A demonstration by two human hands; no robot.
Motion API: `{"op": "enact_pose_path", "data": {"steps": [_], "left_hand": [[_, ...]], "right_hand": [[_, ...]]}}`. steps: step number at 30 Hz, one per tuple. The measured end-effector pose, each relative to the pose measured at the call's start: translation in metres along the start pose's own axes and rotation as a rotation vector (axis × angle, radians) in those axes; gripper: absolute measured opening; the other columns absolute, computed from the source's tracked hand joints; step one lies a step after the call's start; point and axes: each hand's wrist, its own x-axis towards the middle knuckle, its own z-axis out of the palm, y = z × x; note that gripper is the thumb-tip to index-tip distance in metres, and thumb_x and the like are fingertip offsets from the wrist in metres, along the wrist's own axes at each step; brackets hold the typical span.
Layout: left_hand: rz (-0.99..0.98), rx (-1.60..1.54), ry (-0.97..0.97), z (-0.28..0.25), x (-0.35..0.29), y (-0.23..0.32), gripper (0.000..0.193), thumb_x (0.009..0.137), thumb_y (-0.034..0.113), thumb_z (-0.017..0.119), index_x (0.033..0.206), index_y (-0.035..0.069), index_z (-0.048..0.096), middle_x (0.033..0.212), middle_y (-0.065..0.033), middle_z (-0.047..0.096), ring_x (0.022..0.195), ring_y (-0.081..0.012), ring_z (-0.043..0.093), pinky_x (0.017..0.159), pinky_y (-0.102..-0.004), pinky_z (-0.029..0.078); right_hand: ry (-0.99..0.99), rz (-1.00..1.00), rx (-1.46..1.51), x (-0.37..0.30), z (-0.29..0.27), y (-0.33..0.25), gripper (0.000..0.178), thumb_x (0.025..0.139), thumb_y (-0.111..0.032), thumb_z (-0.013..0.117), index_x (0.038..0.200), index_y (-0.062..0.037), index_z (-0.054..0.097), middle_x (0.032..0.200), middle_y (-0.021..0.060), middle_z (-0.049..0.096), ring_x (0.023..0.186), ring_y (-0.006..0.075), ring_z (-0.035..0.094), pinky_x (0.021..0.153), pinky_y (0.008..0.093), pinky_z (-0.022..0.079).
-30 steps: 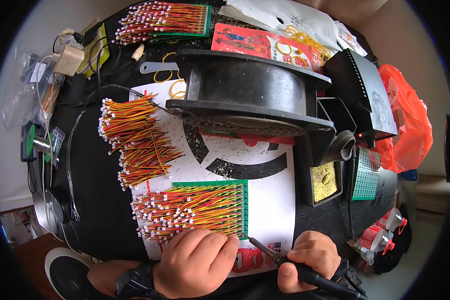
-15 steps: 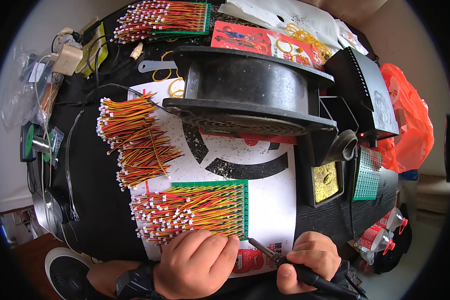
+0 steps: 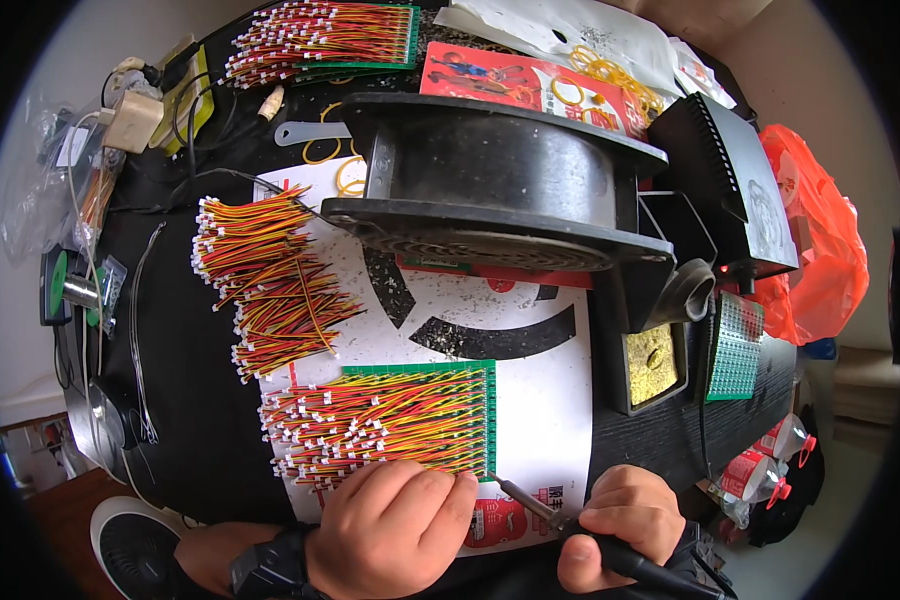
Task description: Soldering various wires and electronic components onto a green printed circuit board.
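Nothing much has shifted since the earlier frames: both hands stay low at the near edge of the tabletop [image 3: 170,400]. Loose red-yellow wire bundles [image 3: 270,290] lie at far left. Next, the left hand [image 3: 390,525] rests with fingers together, pressing on the wires of the green circuit board [image 3: 410,420]. Right of it, the right hand [image 3: 625,525] has fingers clamped on a soldering iron [image 3: 570,525], whose tip touches the board's lower right corner. Behind stands a black fan [image 3: 490,190].
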Motion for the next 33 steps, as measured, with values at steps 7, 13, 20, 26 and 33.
{"op": "enact_pose_path", "data": {"steps": [7, 13, 20, 26, 33], "left_hand": [[-0.012, 0.015, -0.011, -0.001, -0.001, 0.0, 0.02, 0.071, -0.001, 0.073, 0.092, -0.001, 0.074, 0.08, -0.007, 0.063, 0.07, -0.0234, 0.062, 0.061, -0.0323, 0.052], [-0.021, 0.011, -0.004, 0.001, -0.002, 0.001, 0.02, 0.071, -0.002, 0.073, 0.091, -0.001, 0.074, 0.081, -0.007, 0.064, 0.07, -0.024, 0.063, 0.061, -0.0334, 0.052], [-0.035, -0.003, 0.031, 0.001, -0.003, 0.003, 0.02, 0.07, -0.003, 0.073, 0.09, 0.0, 0.074, 0.08, -0.0068, 0.064, 0.069, -0.0244, 0.064, 0.061, -0.034, 0.052], [-0.031, -0.003, 0.027, 0.002, -0.003, 0.004, 0.018, 0.07, -0.003, 0.072, 0.088, 0.0, 0.074, 0.078, -0.0063, 0.063, 0.069, -0.0245, 0.063, 0.061, -0.0344, 0.052], [-0.033, -0.005, 0.026, 0.004, -0.005, 0.003, 0.019, 0.071, -0.003, 0.072, 0.089, -0.001, 0.074, 0.078, -0.0064, 0.063, 0.069, -0.0244, 0.063, 0.062, -0.0345, 0.052]], "right_hand": [[-0.014, -0.09, 0.224, 0.011, -0.003, 0.001, 0.02, 0.081, -0.001, 0.072, 0.093, 0.0065, 0.059, 0.065, 0.0129, 0.056, 0.049, 0.0212, 0.049, 0.048, 0.0347, 0.04], [-0.025, -0.087, 0.198, 0.012, -0.002, -0.001, 0.019, 0.081, -0.001, 0.073, 0.092, 0.0059, 0.059, 0.065, 0.0123, 0.056, 0.048, 0.0213, 0.048, 0.047, 0.0345, 0.039], [-0.035, -0.086, 0.193, 0.014, -0.002, 0.0, 0.017, 0.081, 0.0, 0.072, 0.092, 0.005, 0.06, 0.065, 0.012, 0.057, 0.048, 0.0211, 0.049, 0.047, 0.0343, 0.039], [-0.135, -0.044, 0.184, 0.007, -0.01, 0.01, 0.024, 0.075, -0.007, 0.084, 0.085, 0.0011, 0.064, 0.061, 0.0074, 0.062, 0.047, 0.0194, 0.059, 0.045, 0.0293, 0.047], [-0.141, -0.026, 0.174, 0.007, -0.009, 0.01, 0.024, 0.075, -0.007, 0.085, 0.085, 0.0009, 0.064, 0.061, 0.0077, 0.062, 0.047, 0.0195, 0.06, 0.045, 0.0294, 0.047]]}}
